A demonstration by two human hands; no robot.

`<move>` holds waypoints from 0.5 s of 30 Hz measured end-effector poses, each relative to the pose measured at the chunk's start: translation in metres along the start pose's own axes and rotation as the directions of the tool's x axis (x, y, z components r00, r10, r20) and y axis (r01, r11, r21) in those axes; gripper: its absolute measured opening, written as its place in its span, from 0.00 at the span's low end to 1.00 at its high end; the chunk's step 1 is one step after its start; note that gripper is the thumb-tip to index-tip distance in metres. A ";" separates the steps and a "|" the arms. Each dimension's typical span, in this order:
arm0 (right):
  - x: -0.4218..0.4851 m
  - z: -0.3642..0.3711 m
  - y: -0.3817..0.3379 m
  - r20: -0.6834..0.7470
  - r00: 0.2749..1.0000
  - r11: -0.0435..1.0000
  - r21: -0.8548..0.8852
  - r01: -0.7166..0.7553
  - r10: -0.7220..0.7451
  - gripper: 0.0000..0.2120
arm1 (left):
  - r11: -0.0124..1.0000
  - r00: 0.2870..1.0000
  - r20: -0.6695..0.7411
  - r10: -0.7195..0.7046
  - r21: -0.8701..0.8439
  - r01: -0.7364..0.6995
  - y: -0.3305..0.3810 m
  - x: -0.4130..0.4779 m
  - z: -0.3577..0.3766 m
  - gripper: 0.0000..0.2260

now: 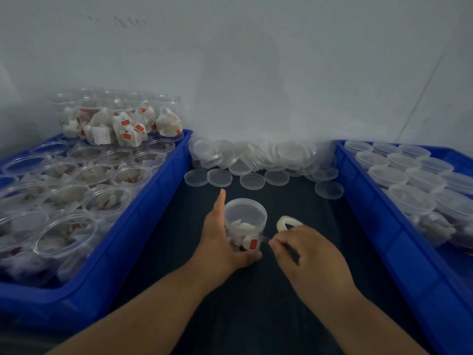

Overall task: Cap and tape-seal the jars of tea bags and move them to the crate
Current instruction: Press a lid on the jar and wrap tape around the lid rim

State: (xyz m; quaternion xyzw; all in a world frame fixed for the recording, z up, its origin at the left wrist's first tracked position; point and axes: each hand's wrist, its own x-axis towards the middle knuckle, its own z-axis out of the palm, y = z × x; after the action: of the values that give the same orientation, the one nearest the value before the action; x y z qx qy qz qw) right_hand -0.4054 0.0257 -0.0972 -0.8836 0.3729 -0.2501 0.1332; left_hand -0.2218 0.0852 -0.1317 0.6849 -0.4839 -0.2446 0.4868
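This jar [245, 226] has its lid on and stands on the surface [256, 303]. The left hand [220, 242] holds it with curled fingers. The right hand [307, 254] pinches the tape [289, 222] in its fingers, just beside the jar. Many open jars [76, 201] are left to do. Capped jars [409, 190] sit in the right crate [371, 213].

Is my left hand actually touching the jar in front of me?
Touching. The head view shows the left hand pressed against the jar's left side, thumb wrapped around its base.
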 end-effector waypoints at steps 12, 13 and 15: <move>-0.003 -0.047 -0.027 -0.143 0.963 0.971 0.032 0.236 -0.229 0.13 | 0.940 0.967 0.026 0.252 -0.245 -0.238 0.044 -0.027 -0.024 0.23; -0.004 -0.050 -0.030 -0.145 0.961 0.969 0.035 0.245 -0.237 0.13 | 0.937 0.965 0.036 0.259 -0.252 -0.242 0.048 -0.030 -0.026 0.23; -0.007 -0.054 -0.034 -0.161 0.956 0.965 0.048 0.256 -0.246 0.11 | 0.936 0.965 0.026 0.261 -0.253 -0.246 0.054 -0.034 -0.029 0.22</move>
State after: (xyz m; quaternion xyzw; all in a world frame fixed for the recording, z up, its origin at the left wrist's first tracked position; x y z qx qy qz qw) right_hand -0.4180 0.0516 -0.0400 -0.8967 0.2580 -0.3450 0.1012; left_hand -0.2358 0.1256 -0.0755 0.5433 -0.5482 -0.2583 0.5811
